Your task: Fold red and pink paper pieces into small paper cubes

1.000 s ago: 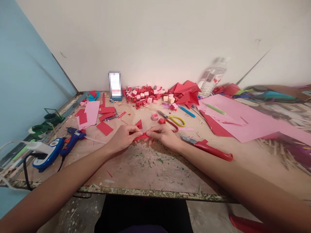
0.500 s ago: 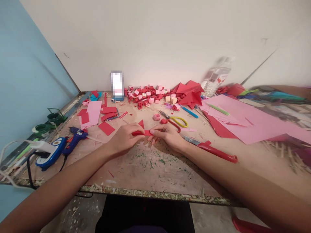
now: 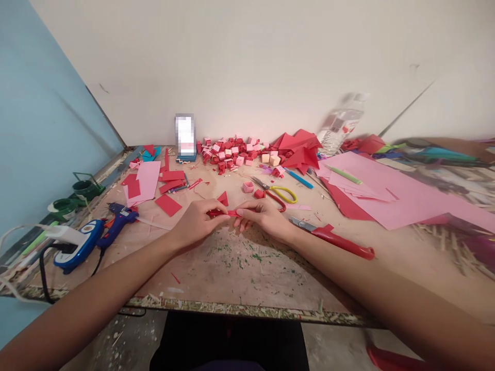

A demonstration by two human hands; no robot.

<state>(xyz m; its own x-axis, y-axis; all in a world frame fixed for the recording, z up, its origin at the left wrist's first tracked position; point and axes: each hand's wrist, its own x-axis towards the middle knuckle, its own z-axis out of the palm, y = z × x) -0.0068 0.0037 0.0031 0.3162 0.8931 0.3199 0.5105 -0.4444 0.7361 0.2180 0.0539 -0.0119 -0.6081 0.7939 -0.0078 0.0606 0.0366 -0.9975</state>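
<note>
My left hand point(image 3: 199, 221) and my right hand point(image 3: 263, 216) meet over the middle of the worktable point(image 3: 247, 268). Both pinch the same narrow red paper strip point(image 3: 228, 212), one at each end, fingers closed on it just above the tabletop. A small red paper triangle point(image 3: 223, 198) lies right behind the hands. Close to my right hand are a red-handled cutter point(image 3: 336, 239) and yellow-and-red scissors point(image 3: 276, 194).
A blue glue gun point(image 3: 116, 221) and a power strip point(image 3: 73, 245) sit at the left. Several small red and pink paper cubes point(image 3: 232, 152) are piled by the wall beside a phone point(image 3: 184, 136). Big pink sheets point(image 3: 390, 198), red paper and a plastic bottle point(image 3: 342, 123) fill the right.
The hands have stayed together on the red strip, shifting it slightly and pressing it flatter between the fingertips. The view has wobbled a little; nothing else on the table moved.
</note>
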